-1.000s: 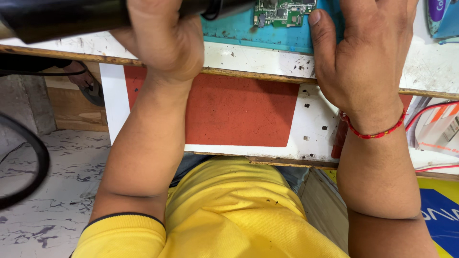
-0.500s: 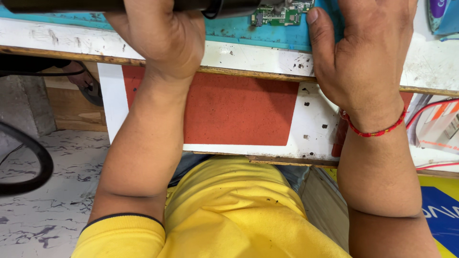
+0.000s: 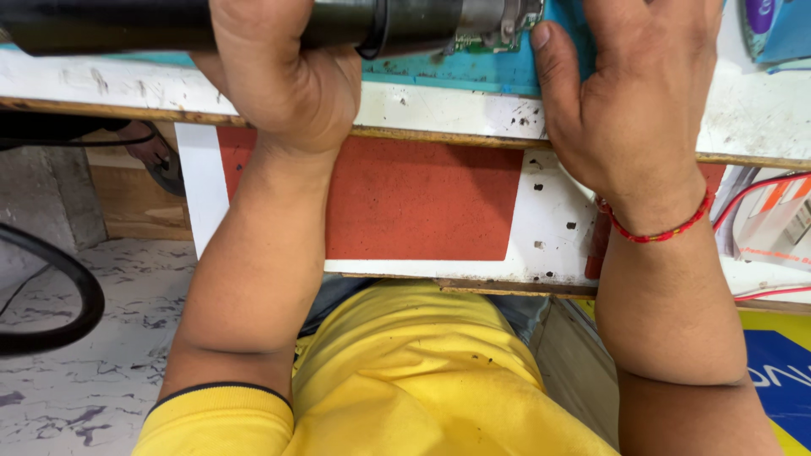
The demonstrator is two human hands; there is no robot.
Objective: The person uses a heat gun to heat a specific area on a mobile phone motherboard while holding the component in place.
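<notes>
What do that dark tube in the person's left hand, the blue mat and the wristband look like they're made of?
The dark tube looks like matte black plastic or rubber, ending in a dull grey metal nozzle with a faint sheen. The blue mat seems to be soft silicone or rubber: flat, matte, scuffed. The wristband looks like braided red thread, with small yellow flecks.

A single head-worn camera looks steeply down from close above the person's own forearms and yellow-shirted lap, facing the near edge of the bench, which crosses the top of the view, with floor at lower left.
</notes>
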